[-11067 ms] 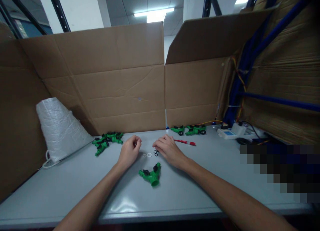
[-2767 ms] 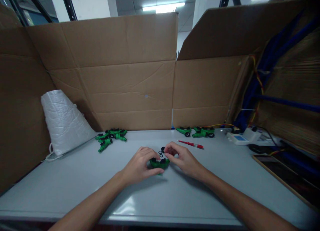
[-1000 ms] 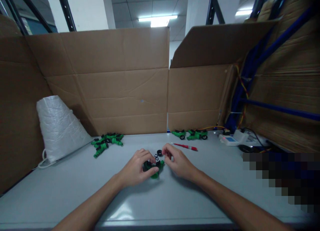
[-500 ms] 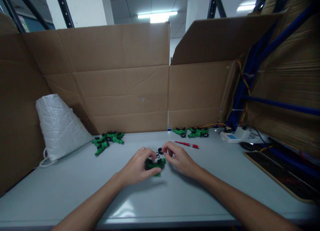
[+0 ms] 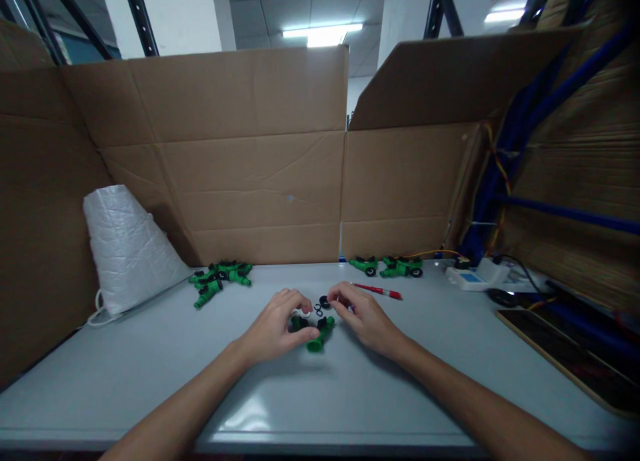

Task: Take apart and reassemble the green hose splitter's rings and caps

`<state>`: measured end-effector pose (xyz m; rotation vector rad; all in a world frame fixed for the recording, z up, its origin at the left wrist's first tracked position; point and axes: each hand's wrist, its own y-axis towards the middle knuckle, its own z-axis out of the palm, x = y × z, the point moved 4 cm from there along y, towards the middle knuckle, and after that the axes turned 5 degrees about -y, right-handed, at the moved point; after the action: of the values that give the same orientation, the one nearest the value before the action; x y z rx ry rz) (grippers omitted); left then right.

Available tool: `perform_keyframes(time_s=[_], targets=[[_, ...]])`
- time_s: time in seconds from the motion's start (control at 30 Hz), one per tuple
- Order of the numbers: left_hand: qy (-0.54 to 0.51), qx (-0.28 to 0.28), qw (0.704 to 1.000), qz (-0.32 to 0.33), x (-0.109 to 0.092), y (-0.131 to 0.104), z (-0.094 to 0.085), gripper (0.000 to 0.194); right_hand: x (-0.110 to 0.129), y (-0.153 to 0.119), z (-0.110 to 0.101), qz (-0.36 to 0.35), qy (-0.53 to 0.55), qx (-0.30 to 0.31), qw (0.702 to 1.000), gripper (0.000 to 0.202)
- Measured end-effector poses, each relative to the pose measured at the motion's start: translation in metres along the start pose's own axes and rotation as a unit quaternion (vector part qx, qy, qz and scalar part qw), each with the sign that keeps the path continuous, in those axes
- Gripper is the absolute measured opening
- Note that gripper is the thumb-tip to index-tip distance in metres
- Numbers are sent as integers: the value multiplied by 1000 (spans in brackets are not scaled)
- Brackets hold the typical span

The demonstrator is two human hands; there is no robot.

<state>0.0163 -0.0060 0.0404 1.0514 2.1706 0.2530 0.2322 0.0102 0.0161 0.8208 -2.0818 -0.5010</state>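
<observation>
A small green plastic part with black pieces on it [image 5: 316, 344] is low over the grey table in front of me. My left hand [image 5: 285, 324] curls round its left side, with the thumb across its near face and the fingers behind. To the right, my right hand [image 5: 357, 314] has its thumb and fingertips pinched together; what they hold, if anything, is hidden. Those fingertips are beside a round black piece [image 5: 325, 302]. Small black rings [image 5: 319, 310] lie on the table between the two hands.
Several similar green parts [image 5: 220, 278] lie at the back left, others [image 5: 400, 268] at the back right. A red pen [image 5: 380, 291] lies beyond my right hand. A white foam-wrapped bundle [image 5: 133, 254] stands left; a power strip [image 5: 473, 278] and a dark flat panel [image 5: 570, 354] are right.
The green part has turned in my left hand, and a round green end now faces me. My right hand stays pinched near the black pieces. The view has shifted slightly.
</observation>
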Motion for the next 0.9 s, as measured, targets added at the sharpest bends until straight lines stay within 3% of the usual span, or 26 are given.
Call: perform_keyframes(time_s=[0.53,0.9], targets=[[9,-16,1000,-9,2,-1,-1,43,-5,0,2,-16,5,11,1000,22],[15,-6,1000,-9,-1,-2,1,45,2,0,0,27,5,-7,1000,5]])
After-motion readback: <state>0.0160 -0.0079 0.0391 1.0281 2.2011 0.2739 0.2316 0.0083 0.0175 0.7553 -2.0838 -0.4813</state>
